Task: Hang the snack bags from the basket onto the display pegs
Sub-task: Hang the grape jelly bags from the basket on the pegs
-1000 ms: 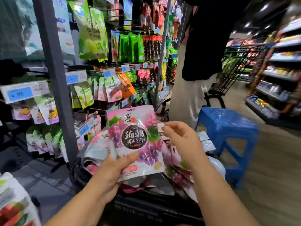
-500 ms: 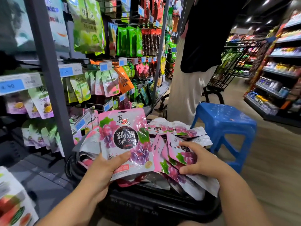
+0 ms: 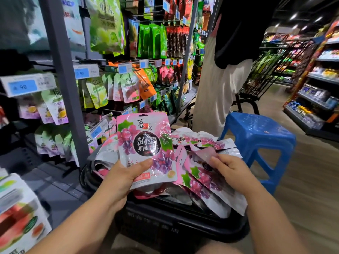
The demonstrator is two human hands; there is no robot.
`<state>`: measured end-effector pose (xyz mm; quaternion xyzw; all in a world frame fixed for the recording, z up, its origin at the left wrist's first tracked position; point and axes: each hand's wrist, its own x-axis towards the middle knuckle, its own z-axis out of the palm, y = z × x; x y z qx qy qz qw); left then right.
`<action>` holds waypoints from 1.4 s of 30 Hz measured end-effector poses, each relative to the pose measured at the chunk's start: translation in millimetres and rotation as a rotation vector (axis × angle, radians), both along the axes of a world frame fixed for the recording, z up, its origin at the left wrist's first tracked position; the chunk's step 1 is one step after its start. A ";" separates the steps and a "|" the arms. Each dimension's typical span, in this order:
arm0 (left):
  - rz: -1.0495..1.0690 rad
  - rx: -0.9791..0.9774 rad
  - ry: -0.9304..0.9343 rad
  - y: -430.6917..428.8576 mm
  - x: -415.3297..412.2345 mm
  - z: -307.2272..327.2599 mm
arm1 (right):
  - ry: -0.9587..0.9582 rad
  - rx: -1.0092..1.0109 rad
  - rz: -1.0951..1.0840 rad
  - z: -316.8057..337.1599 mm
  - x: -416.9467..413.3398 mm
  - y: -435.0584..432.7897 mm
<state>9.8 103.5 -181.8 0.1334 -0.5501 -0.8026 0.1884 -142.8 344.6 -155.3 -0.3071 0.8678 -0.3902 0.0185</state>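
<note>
- L hand: curled round the lower part of a pink glossy foil pouch w/ purple grape print; thumb across the front, fingers behind; pouch upright, hang-hole up, held above the basket; not on a peg
- R hand: thumb + fingertips pinch the top edge of a second pink grape pouch; that pouch lies tilted on the pile in the basket
- tall grey metal display rack w/ wire pegs, left of the basket: green, purple + orange pouches hang behind blue price tags; some pink ones hang low, just behind the held pouch; same product or not, can't tell
- black plastic basket, low centre: heaped w/ pink grape pouches; some face down, silver backs up
- blue plastic stool: right of the basket, near it, not touching as far as I can see
- progress, my read: pick-up stage; neither pouch in hand is hung; the whole heap is left to do; how many already went up can't be judged
- counts: hands 2; pouches in hand 2, 1 each (more behind the L one poss., hidden); approx. 6 more visible in the heap, exact no. unclear, they overlap; basket 1; stool 1
</note>
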 end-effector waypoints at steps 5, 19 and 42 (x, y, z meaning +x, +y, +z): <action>0.041 -0.010 -0.001 -2.6 2.6 3.6 | 0.128 -0.325 -0.079 18.7 11.6 -0.8; 0.231 -0.339 0.008 -21.8 40.0 26.9 | -0.364 -1.135 0.003 70.1 48.3 -68.8; 0.468 -0.330 -0.079 -71.9 159.3 47.2 | -0.471 -0.724 0.340 79.7 135.3 -222.6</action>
